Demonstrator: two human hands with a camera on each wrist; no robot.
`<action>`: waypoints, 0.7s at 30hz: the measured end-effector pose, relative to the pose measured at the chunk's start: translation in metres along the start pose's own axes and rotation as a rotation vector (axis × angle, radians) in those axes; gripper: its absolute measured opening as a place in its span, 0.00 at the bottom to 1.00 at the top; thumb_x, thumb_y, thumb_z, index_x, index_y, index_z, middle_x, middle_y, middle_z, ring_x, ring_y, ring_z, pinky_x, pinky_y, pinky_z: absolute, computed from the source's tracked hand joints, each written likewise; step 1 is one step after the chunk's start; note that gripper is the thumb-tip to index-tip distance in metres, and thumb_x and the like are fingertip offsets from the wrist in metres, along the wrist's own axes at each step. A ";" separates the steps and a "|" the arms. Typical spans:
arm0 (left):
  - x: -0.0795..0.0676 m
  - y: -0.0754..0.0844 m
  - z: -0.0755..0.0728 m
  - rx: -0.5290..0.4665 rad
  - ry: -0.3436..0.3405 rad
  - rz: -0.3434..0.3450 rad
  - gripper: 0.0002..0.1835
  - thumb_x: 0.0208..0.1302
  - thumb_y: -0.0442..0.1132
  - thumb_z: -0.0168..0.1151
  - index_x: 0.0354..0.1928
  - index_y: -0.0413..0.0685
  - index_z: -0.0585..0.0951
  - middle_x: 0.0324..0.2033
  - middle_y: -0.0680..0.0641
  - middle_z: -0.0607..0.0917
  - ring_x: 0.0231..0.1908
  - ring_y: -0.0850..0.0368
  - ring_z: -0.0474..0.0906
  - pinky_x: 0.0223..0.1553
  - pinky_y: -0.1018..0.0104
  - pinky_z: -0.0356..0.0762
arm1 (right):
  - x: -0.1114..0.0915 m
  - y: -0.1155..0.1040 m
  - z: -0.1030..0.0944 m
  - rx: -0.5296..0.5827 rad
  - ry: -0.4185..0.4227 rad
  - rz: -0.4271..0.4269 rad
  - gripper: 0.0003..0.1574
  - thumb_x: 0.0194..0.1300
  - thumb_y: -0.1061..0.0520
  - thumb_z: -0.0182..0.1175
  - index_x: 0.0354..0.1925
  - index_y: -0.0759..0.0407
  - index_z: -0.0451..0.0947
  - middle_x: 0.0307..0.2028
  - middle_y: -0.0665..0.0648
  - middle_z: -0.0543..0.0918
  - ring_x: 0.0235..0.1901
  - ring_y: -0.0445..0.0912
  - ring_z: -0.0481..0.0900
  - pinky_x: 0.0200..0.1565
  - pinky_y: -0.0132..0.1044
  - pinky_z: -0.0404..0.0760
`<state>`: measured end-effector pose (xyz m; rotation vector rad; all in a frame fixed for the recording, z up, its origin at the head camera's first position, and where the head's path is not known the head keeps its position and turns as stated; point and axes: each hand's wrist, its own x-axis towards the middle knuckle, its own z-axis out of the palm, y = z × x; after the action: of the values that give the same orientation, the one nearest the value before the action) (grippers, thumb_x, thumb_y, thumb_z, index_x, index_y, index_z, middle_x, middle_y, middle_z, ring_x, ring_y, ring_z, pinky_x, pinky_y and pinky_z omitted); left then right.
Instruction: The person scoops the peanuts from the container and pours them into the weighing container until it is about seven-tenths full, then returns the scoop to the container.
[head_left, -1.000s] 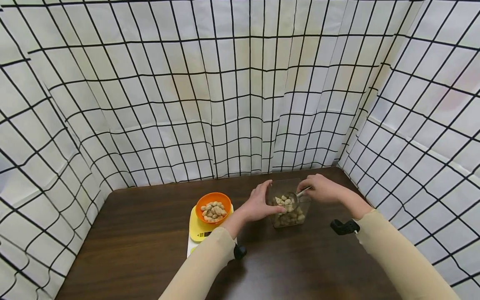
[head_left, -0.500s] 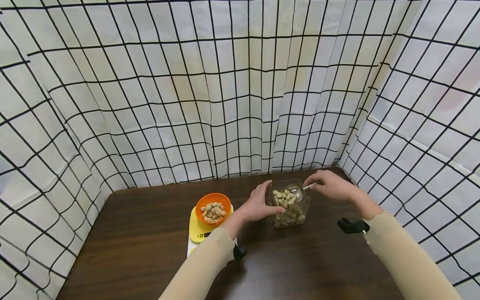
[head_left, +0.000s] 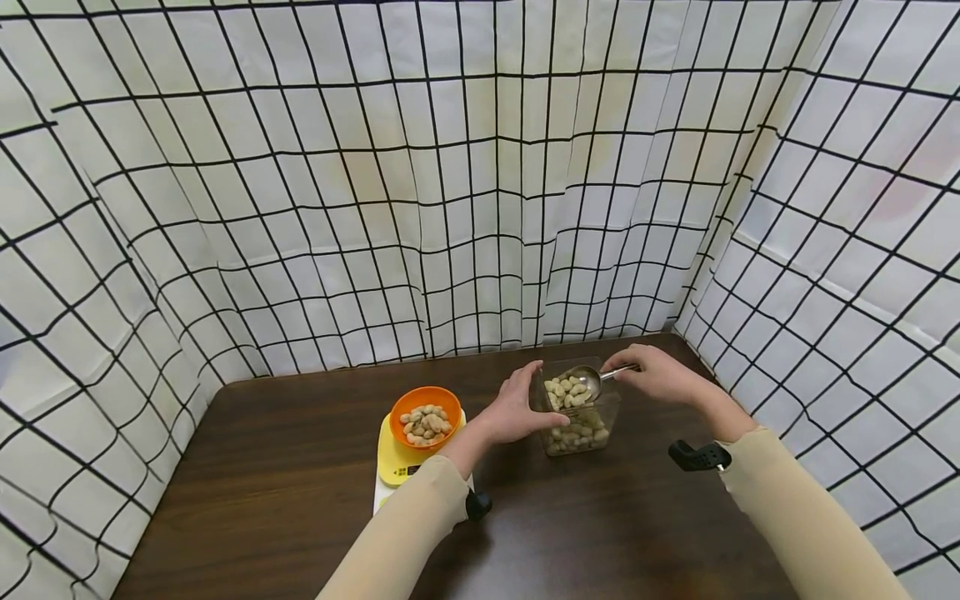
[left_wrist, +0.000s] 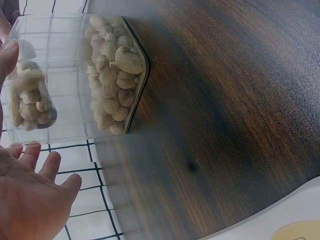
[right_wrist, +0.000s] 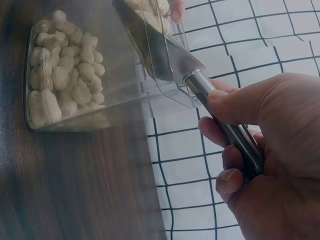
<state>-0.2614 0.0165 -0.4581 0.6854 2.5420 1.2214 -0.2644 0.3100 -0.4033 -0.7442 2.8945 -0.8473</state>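
Observation:
A clear plastic container [head_left: 613, 412] of unshelled peanuts [left_wrist: 112, 75] stands on the dark wooden table. My left hand [head_left: 516, 410] holds its left side near the top, with the thumb across the front and the fingers toward the back. My right hand [head_left: 654, 372] grips the handle of a metal scoop [right_wrist: 220, 112]. The scoop's bowl is inside the upper part of the container, loaded with peanuts and raised above the ones at the bottom. To the left, an orange bowl [head_left: 456, 402] with peanuts in it sits on a yellow and white kitchen scale [head_left: 396, 457].
White curtains [head_left: 480, 208] with a black grid stand behind the table and along both sides. My left forearm [head_left: 408, 525] crosses in front of part of the scale. The dark tabletop [head_left: 285, 483] extends left of the scale.
My right hand has raised the scoop from down among the peanuts to near the container's rim, now filled, then shifted slightly left. My left hand stays on the container.

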 end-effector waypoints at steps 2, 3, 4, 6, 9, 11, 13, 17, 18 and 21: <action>0.000 0.000 0.000 -0.003 -0.001 0.000 0.56 0.61 0.59 0.72 0.82 0.58 0.48 0.79 0.46 0.53 0.78 0.40 0.45 0.71 0.38 0.56 | -0.002 0.001 -0.001 0.015 -0.005 0.013 0.14 0.78 0.59 0.56 0.55 0.55 0.84 0.56 0.59 0.81 0.58 0.57 0.76 0.54 0.56 0.75; 0.000 0.000 0.000 -0.002 -0.001 0.000 0.56 0.61 0.59 0.72 0.82 0.58 0.48 0.79 0.46 0.53 0.78 0.40 0.45 0.71 0.38 0.56 | -0.003 0.002 -0.002 0.022 -0.007 0.018 0.14 0.78 0.58 0.56 0.56 0.55 0.84 0.57 0.60 0.81 0.59 0.58 0.76 0.55 0.57 0.75; 0.000 0.000 0.000 -0.003 0.000 0.000 0.56 0.61 0.59 0.72 0.82 0.58 0.48 0.79 0.46 0.53 0.78 0.40 0.45 0.71 0.38 0.56 | -0.004 0.002 -0.002 0.030 -0.009 0.023 0.14 0.78 0.58 0.56 0.56 0.54 0.84 0.58 0.60 0.81 0.60 0.58 0.75 0.56 0.57 0.75; -0.001 0.001 0.000 -0.006 0.001 -0.001 0.56 0.61 0.59 0.72 0.82 0.58 0.48 0.79 0.46 0.53 0.78 0.40 0.45 0.71 0.38 0.55 | -0.006 0.003 -0.003 0.049 -0.020 0.028 0.15 0.78 0.58 0.55 0.57 0.54 0.83 0.59 0.60 0.80 0.61 0.59 0.75 0.57 0.58 0.75; -0.001 0.001 0.000 -0.005 -0.001 -0.003 0.56 0.61 0.58 0.72 0.82 0.58 0.48 0.79 0.46 0.53 0.78 0.40 0.44 0.71 0.38 0.55 | -0.008 0.004 -0.004 0.076 -0.044 0.031 0.15 0.79 0.58 0.55 0.58 0.54 0.83 0.60 0.60 0.80 0.62 0.60 0.75 0.57 0.59 0.75; -0.001 0.001 0.000 -0.008 -0.002 -0.005 0.56 0.61 0.58 0.72 0.82 0.58 0.48 0.79 0.46 0.53 0.78 0.40 0.44 0.71 0.38 0.55 | -0.009 0.004 -0.005 0.094 -0.056 0.039 0.16 0.79 0.58 0.55 0.58 0.54 0.82 0.60 0.59 0.80 0.62 0.60 0.74 0.57 0.59 0.75; -0.001 0.001 0.000 -0.012 0.000 -0.005 0.56 0.61 0.58 0.73 0.82 0.58 0.48 0.79 0.45 0.53 0.78 0.40 0.44 0.71 0.37 0.55 | -0.009 0.004 -0.005 0.103 -0.065 0.045 0.16 0.79 0.58 0.55 0.59 0.52 0.82 0.60 0.58 0.80 0.63 0.59 0.74 0.57 0.60 0.75; 0.000 0.000 0.000 -0.015 0.004 -0.005 0.56 0.61 0.59 0.73 0.82 0.58 0.48 0.79 0.46 0.53 0.78 0.40 0.44 0.71 0.37 0.55 | -0.009 0.004 -0.005 0.113 -0.065 0.059 0.15 0.77 0.57 0.57 0.58 0.49 0.83 0.61 0.57 0.80 0.62 0.58 0.75 0.56 0.58 0.76; 0.000 -0.001 0.000 -0.014 0.004 -0.005 0.56 0.60 0.60 0.73 0.82 0.58 0.48 0.79 0.46 0.53 0.78 0.40 0.45 0.71 0.37 0.55 | -0.009 0.005 -0.005 0.112 -0.062 0.060 0.15 0.77 0.57 0.58 0.57 0.49 0.83 0.60 0.57 0.80 0.62 0.57 0.75 0.55 0.56 0.76; -0.001 0.000 0.000 -0.009 0.000 -0.004 0.57 0.59 0.62 0.73 0.82 0.58 0.48 0.79 0.46 0.53 0.78 0.41 0.45 0.71 0.38 0.55 | -0.009 0.005 -0.004 0.120 -0.048 0.067 0.14 0.75 0.57 0.60 0.56 0.49 0.84 0.58 0.56 0.82 0.58 0.54 0.77 0.51 0.51 0.78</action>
<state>-0.2607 0.0156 -0.4582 0.6785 2.5348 1.2306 -0.2588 0.3199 -0.4034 -0.6445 2.7804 -0.9711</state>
